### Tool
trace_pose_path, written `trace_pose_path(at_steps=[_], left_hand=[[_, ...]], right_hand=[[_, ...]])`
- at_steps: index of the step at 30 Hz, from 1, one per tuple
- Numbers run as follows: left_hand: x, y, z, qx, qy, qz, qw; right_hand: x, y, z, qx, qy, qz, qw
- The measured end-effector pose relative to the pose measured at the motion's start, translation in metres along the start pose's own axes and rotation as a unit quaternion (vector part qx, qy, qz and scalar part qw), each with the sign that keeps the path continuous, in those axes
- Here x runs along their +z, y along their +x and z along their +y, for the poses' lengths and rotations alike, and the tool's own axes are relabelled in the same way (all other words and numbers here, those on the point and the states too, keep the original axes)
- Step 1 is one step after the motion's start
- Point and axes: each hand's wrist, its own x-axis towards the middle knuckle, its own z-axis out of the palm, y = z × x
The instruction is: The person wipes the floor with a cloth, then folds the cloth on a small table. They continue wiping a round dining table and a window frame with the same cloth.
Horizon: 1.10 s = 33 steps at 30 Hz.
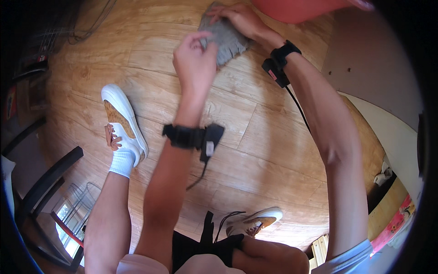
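Observation:
A grey cloth (228, 41) with a ragged, fringed lower edge is at the top of the view, over the wooden floor. My right hand (239, 20) grips its upper part, fingers over the cloth. Beside its left edge is my left hand (196, 57), slightly blurred. Its fingers are loosely bent, with the thumb apart from the forefinger, and nothing shows between them. Whether the left fingertips touch the cloth I cannot tell. Each wrist wears a black strap with a small cabled box.
A pink rounded object (301, 9) stands beyond my right hand. My white-and-brown shoe (121, 118) rests on the wood-patterned floor (269, 132), another shoe (260, 219) lower down. Black chair-like bars (50, 178) line the left; a pale panel (374, 59) rises on the right.

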Motion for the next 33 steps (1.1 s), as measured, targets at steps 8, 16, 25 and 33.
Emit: trace_pose_path(at_steps=[8,16,25,33], left_hand=[[0.037,-0.159,0.010,-0.181,-0.200,0.067,0.961],[0.027,-0.211,0.035,-0.272,-0.039,0.042,0.961],[-0.015,-0.129,-0.011,0.240,0.434,-0.178,0.850],[-0.001,-0.128,-0.001,0.226,0.488,-0.187,0.822]], right_hand=[[0.041,-0.068,-0.070,0.127,-0.016,-0.142,0.981],[0.044,-0.124,-0.071,0.139,0.132,-0.098,0.977],[0.034,-0.200,-0.117,-0.076,-0.385,-0.101,0.914],[0.036,-0.206,-0.113,-0.050,-0.411,-0.092,0.906]])
